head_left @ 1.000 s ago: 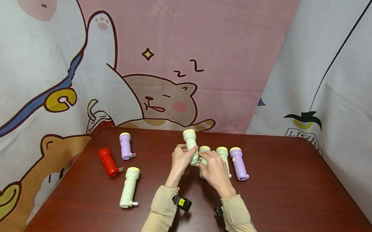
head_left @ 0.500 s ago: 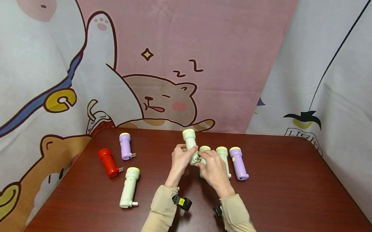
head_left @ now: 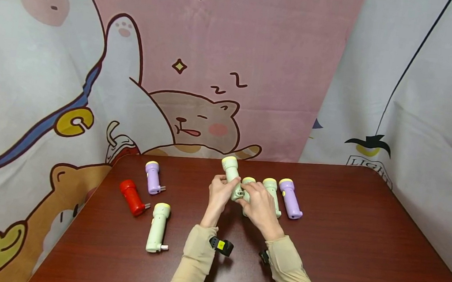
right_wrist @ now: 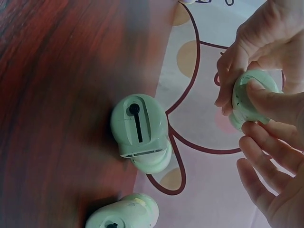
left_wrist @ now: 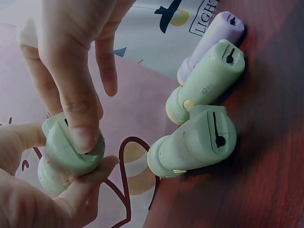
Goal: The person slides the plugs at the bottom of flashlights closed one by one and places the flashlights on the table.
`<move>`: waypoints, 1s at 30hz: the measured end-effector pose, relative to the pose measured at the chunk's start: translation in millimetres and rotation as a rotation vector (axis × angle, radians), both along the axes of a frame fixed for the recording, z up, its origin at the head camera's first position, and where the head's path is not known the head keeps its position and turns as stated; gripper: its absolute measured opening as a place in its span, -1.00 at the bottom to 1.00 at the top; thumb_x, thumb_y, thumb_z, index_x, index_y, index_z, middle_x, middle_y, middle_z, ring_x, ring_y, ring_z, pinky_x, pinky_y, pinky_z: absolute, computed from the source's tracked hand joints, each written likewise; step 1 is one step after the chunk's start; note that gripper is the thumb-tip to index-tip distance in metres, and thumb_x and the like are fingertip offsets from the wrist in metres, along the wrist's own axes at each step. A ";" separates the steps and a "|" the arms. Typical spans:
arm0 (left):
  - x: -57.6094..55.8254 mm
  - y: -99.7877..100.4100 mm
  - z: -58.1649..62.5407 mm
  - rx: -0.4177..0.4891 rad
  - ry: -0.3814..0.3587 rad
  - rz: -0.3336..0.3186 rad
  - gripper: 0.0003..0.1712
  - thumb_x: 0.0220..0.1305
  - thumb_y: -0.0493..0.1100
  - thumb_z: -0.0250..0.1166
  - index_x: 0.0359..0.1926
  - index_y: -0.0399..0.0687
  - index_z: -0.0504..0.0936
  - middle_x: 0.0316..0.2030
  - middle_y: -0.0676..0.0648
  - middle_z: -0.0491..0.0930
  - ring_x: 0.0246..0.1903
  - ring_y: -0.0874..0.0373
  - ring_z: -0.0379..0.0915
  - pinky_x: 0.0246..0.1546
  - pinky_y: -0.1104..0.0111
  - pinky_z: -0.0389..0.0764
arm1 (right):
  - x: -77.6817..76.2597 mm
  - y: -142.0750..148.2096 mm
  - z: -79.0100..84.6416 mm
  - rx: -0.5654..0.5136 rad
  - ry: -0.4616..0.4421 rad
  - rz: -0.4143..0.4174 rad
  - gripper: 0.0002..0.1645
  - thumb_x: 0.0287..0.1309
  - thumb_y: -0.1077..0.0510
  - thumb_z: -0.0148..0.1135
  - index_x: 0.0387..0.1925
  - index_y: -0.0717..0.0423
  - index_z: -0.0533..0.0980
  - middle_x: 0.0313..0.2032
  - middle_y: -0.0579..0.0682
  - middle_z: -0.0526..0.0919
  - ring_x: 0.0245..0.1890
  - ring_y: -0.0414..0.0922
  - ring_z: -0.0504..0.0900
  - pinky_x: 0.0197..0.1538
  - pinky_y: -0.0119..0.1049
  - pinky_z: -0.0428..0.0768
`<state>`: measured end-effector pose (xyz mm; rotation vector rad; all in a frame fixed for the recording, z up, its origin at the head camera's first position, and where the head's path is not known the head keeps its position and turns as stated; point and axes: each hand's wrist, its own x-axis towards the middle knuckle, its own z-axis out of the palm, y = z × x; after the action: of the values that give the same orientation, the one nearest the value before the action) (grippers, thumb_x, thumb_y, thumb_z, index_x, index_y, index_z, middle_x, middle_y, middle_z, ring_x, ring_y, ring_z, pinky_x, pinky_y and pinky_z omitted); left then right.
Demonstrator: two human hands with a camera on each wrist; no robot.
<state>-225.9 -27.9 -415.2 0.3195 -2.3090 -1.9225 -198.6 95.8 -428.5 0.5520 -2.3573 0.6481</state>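
In the head view, my left hand (head_left: 218, 195) grips a pale green flashlight (head_left: 229, 168) by its body, raised with its yellow-rimmed head pointing away. My right hand (head_left: 261, 205) is at its tail end, where a small metal plug part (head_left: 240, 193) shows. The left wrist view has the right thumb (left_wrist: 83, 128) pressing into the slotted end of the held flashlight (left_wrist: 59, 161). From the right wrist, that thumb and a forefinger (right_wrist: 260, 135) pinch the tail, the other fingers loosely bent.
Right of the hands lie two green flashlights (head_left: 270, 186) (left_wrist: 190, 142) and a purple flashlight (head_left: 290, 201). At left are a purple flashlight (head_left: 153, 179), a red flashlight (head_left: 131, 198) and a green flashlight (head_left: 157, 228), their plug prongs out. A printed cloth hangs behind the brown table (head_left: 361, 249).
The metal plug part at the held flashlight's tail sticks out less than before, the right hand having shifted slightly there. The left hand and the other flashlights stay in place.
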 end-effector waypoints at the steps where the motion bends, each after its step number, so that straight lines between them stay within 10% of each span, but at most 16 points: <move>1: 0.3 0.0 0.4 -0.002 0.001 0.000 -0.40 0.03 -0.02 0.39 -0.01 -0.35 0.47 -0.25 -0.28 0.66 -0.43 0.16 0.53 -0.46 0.45 0.53 | -0.2 -0.1 0.0 0.001 -0.001 -0.002 -0.53 -0.34 0.22 0.59 -0.23 0.16 0.66 -0.29 -0.03 0.70 -0.30 -0.05 0.59 -0.29 -0.15 0.60; 30: 0.8 1.1 0.4 0.007 0.001 0.009 -0.39 0.01 -0.02 0.40 -0.02 -0.34 0.46 -0.25 -0.27 0.66 -0.40 0.15 0.53 -0.44 0.44 0.54 | 0.8 -2.6 -1.6 0.028 0.034 -0.041 -0.48 -0.39 0.17 0.62 -0.23 0.14 0.66 -0.31 -0.03 0.69 -0.31 -0.06 0.60 -0.33 -0.15 0.60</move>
<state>-225.1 -26.8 -414.8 0.3283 -2.2967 -1.9270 -197.8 93.2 -430.1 0.5211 -2.3429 0.5838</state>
